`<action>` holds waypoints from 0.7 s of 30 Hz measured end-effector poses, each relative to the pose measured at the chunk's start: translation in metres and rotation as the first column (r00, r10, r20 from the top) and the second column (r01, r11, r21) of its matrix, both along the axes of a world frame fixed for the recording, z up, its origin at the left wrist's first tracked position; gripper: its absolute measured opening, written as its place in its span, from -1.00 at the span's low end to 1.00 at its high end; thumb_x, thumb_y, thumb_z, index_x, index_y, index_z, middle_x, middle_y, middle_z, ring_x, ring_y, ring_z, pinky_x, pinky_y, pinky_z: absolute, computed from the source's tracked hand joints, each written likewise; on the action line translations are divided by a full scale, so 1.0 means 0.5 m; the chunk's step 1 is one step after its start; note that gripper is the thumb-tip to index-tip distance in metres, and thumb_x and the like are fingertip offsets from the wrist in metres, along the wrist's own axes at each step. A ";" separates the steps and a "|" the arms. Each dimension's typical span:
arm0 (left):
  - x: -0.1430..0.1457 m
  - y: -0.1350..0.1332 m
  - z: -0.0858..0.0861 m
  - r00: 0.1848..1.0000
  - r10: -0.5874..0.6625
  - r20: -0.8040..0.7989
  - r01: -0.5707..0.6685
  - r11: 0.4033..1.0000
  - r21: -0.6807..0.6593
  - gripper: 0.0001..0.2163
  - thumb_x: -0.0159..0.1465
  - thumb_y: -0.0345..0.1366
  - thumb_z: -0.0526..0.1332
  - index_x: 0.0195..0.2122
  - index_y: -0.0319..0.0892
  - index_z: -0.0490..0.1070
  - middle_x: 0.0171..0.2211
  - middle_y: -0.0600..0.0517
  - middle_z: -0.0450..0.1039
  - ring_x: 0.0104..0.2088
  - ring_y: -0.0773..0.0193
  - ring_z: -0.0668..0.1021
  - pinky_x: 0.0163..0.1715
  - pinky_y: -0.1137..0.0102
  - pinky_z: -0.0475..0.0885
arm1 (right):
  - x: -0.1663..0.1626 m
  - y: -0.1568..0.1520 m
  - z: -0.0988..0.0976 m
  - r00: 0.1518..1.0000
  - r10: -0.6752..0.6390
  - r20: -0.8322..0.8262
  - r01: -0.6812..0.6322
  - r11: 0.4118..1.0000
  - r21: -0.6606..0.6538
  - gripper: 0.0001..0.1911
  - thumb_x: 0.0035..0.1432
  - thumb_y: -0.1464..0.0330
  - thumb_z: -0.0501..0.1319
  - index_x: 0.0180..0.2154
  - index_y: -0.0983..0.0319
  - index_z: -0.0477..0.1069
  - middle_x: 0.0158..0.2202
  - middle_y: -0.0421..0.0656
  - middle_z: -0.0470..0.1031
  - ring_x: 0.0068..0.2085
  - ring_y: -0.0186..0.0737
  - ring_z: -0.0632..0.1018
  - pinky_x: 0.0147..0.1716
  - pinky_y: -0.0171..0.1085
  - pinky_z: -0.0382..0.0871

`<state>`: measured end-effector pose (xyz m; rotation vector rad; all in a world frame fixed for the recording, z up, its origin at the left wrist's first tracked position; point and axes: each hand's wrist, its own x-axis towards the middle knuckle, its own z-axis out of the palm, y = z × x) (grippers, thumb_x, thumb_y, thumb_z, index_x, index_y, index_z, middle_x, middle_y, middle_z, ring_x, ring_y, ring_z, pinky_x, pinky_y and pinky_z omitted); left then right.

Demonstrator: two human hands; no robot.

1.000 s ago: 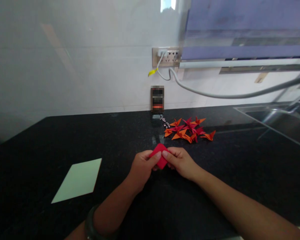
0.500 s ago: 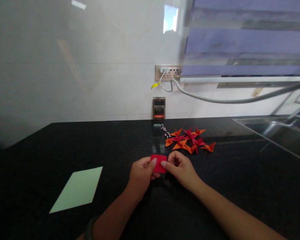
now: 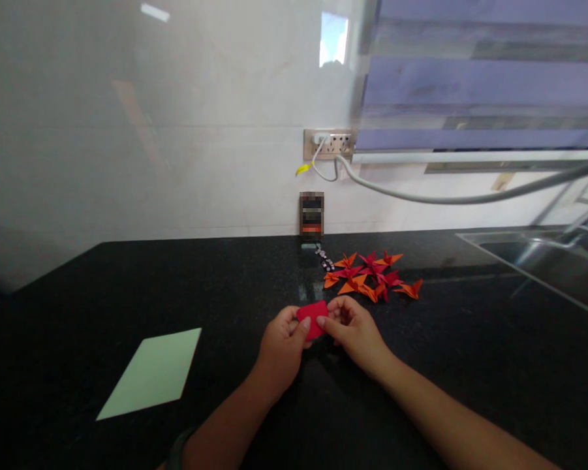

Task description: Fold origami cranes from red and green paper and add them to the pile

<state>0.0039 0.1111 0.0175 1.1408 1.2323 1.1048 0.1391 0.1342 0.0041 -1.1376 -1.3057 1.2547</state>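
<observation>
1. Here, the left hand point(image 3: 284, 341) pinches the left side of a folded red paper point(image 3: 314, 313), thumb on top.
2. The right hand point(image 3: 353, 331) pinches its right side, fingers curled.
3. The paper is over the counter point(image 3: 225, 281), in front of red and orange paper cranes point(image 3: 371, 266).

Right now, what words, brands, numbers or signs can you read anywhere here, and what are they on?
None can be read.
Dark upright device by the wall: its front is pixelated, so any text is unreadable.
Yellow tag on the cable: too small and blurred to tell.
Red paper in the left hand and right hand: no writing visible.
Pale green sheet: no writing visible.
</observation>
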 end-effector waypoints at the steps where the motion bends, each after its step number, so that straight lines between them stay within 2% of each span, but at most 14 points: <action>1: 0.000 0.000 0.000 1.000 0.008 0.003 -0.008 1.000 -0.001 -0.84 0.13 -0.28 0.13 -0.29 -0.25 0.32 -0.49 0.03 0.49 -0.46 0.30 0.52 -0.43 0.41 0.42 | 0.001 -0.001 -0.002 1.000 0.001 0.012 -0.001 1.000 0.009 -0.71 -0.18 0.28 0.30 -0.44 0.22 0.22 -0.61 -0.33 0.23 -0.61 -0.43 0.25 -0.67 -0.41 0.11; 6: -0.001 0.002 -0.003 1.000 0.008 0.018 -0.008 1.000 -0.020 -0.83 0.13 -0.29 0.13 -0.28 -0.25 0.31 -0.46 0.01 0.49 -0.44 0.30 0.52 -0.45 0.43 0.41 | 0.006 -0.001 -0.011 0.992 -0.021 0.125 0.000 0.986 0.168 -0.81 -0.08 0.35 0.25 -0.39 0.23 0.28 -0.53 -0.28 0.29 -0.51 -0.39 0.31 -0.50 -0.36 0.22; 9: -0.001 0.001 -0.003 0.999 -0.022 0.030 0.023 0.999 -0.041 -0.83 0.13 -0.29 0.13 -0.28 -0.25 0.32 -0.48 0.02 0.48 -0.45 0.31 0.51 -0.46 0.44 0.40 | 0.007 -0.001 -0.009 0.985 -0.046 0.166 0.010 0.977 0.215 -0.85 -0.07 0.36 0.24 -0.42 0.24 0.29 -0.53 -0.27 0.29 -0.50 -0.38 0.31 -0.50 -0.36 0.22; 13: -0.001 -0.002 -0.004 0.996 -0.087 0.033 0.088 0.995 -0.041 -0.82 0.12 -0.24 0.14 -0.36 -0.26 0.34 -0.52 0.04 0.44 -0.48 0.32 0.48 -0.48 0.44 0.38 | 0.008 -0.004 0.002 0.990 0.036 0.135 -0.062 0.979 0.195 -0.88 -0.03 0.33 0.22 -0.41 0.26 0.38 -0.49 -0.22 0.38 -0.45 -0.34 0.38 -0.44 -0.33 0.27; 15: -0.002 -0.002 -0.005 0.994 -0.092 0.052 0.094 0.995 -0.041 -0.81 0.12 -0.21 0.14 -0.39 -0.26 0.35 -0.51 0.04 0.43 -0.49 0.33 0.47 -0.48 0.43 0.39 | 0.010 -0.005 0.005 0.989 0.067 0.132 -0.096 0.969 0.229 -0.87 -0.01 0.33 0.22 -0.38 0.25 0.45 -0.44 -0.18 0.41 -0.39 -0.31 0.41 -0.37 -0.30 0.29; 21: -0.007 -0.003 -0.004 0.967 -0.119 0.226 0.148 0.982 -0.117 -0.81 0.12 -0.22 0.14 -0.39 -0.28 0.35 -0.50 0.01 0.45 -0.50 0.34 0.49 -0.49 0.46 0.36 | 0.023 0.000 0.007 0.971 0.189 0.145 -0.228 0.912 0.340 -0.85 -0.02 0.34 0.25 -0.33 0.13 0.53 -0.35 -0.18 0.34 -0.28 -0.31 0.40 -0.28 -0.30 0.30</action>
